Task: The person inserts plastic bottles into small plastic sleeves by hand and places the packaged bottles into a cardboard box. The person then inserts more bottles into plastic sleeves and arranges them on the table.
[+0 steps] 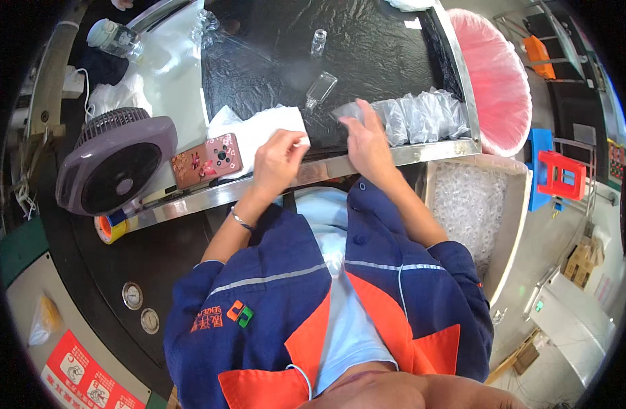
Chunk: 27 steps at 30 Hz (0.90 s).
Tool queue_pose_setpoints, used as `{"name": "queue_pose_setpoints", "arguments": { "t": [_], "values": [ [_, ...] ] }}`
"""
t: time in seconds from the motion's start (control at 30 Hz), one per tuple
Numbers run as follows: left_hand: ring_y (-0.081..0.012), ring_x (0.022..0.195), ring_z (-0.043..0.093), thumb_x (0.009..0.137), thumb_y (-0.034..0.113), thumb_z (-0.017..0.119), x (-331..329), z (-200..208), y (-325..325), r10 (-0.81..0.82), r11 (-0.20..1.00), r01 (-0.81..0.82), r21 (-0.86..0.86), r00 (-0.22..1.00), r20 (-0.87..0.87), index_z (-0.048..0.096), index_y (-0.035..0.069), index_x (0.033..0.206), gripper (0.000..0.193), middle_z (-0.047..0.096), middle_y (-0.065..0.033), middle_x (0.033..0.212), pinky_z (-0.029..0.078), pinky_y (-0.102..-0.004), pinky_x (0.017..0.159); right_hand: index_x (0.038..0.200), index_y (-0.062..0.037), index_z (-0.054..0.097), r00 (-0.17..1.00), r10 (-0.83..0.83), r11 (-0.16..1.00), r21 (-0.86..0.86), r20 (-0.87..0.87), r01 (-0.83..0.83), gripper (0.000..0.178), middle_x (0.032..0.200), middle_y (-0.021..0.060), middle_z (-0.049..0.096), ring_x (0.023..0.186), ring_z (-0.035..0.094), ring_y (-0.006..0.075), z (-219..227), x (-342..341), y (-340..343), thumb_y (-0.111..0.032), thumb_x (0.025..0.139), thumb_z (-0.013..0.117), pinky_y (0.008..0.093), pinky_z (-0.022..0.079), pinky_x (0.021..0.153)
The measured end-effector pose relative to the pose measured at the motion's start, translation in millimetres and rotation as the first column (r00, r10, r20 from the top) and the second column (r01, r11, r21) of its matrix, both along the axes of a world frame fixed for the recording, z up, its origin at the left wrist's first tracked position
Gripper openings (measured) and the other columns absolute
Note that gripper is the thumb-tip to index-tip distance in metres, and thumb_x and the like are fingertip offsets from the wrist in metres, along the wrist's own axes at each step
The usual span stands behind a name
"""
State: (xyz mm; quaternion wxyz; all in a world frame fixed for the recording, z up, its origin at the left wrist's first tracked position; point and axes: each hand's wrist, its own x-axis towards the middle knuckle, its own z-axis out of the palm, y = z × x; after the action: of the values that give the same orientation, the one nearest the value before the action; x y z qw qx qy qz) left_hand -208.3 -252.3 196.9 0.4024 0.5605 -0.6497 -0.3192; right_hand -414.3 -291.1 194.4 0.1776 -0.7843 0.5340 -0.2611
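Head view: clear film (345, 111) is touched above the table (272, 75).
Right hand (369, 143): thumb and forefinger are slightly parted, grip unclear; by the left hand's (279, 163) closed fingertips, a white scrap (302, 141) is pinched.

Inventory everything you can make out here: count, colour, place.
Table: one, silver rim, black top, centre
Clear bottles: two, colourless, table centre
Plastic bags: several, translucent, table's near right
White cloth: one, white, table's near edge
Fan: one, greyish purple, table's left
Phone: one, reddish brown, beside fan
Tape: count unclear, yellow and orange, table's near left
Lidded jar: one, clear, far left
Round container: one, pink, right of table
Box: one, pale, near right
Gauges: two, pale, lower left
Jacket: one, navy and orange, worn
Left hand: one, bare, by cloth
Right hand: one, bare, at bags' left end
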Motion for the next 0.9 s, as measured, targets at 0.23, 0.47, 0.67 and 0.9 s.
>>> {"name": "queue_pose_setpoints", "arguments": {
  "t": [0.23, 0.47, 0.67, 0.9],
  "values": [
    [-0.0205, 0.064, 0.063, 0.076, 0.012, 0.076, 28, -17, -7, 0.052, 0.995, -0.081, 0.052, 0.909, 0.413, 0.062, 0.001, 0.085, 0.02, 0.063, -0.0121, 0.077, 0.05, -0.0329, 0.058, 0.116, -0.0092, 0.062, 0.993, 0.107, 0.98, -0.161, -0.046, -0.113, 0.046, 0.129, 0.0161, 0.049, 0.12, 0.046, 0.0344, 14, 5, -48, -0.004, 0.071, 0.071, 0.0427, 0.039, 0.096],
    [-0.0195, 0.059, 0.062, 0.079, 0.01, 0.071, 36, -25, -5, 0.106, 0.988, -0.12, 0.102, 0.985, 0.134, 0.065, 0.0, 0.08, 0.012, 0.065, -0.0121, 0.07, 0.049, -0.0316, 0.057, 0.121, -0.01, 0.053, 0.909, 0.326, 0.916, -0.151, -0.259, -0.371, 0.057, 0.122, 0.0117, 0.055, 0.113, 0.05, 0.031, -10, 17, -100, -0.006, 0.069, 0.075, 0.0438, 0.044, 0.09],
    [-0.0241, 0.061, 0.063, 0.08, 0.007, 0.069, 36, -16, -4, 0.131, 0.984, -0.142, 0.111, 0.986, 0.103, 0.063, -0.001, 0.078, 0.01, 0.064, -0.0129, 0.07, 0.049, -0.034, 0.057, 0.108, -0.0037, 0.056, 0.951, 0.303, 0.953, -0.001, -0.059, -0.303, 0.044, 0.109, 0.0133, 0.059, 0.104, 0.055, 0.0333, 12, 7, -85, -0.009, 0.07, 0.077, 0.0398, 0.047, 0.087],
    [-0.0171, 0.056, 0.06, 0.077, 0.007, 0.073, 35, -13, -6, 0.156, 0.971, -0.176, 0.162, 0.98, 0.125, 0.061, 0.0, 0.074, 0.014, 0.063, -0.0096, 0.066, 0.047, -0.0299, 0.053, 0.108, -0.0047, 0.058, 0.976, 0.215, 0.964, -0.17, 0.038, -0.206, 0.045, 0.106, 0.0129, 0.061, 0.101, 0.056, 0.0319, 34, -23, -67, -0.008, 0.068, 0.079, 0.0388, 0.047, 0.087]
  ]
}}
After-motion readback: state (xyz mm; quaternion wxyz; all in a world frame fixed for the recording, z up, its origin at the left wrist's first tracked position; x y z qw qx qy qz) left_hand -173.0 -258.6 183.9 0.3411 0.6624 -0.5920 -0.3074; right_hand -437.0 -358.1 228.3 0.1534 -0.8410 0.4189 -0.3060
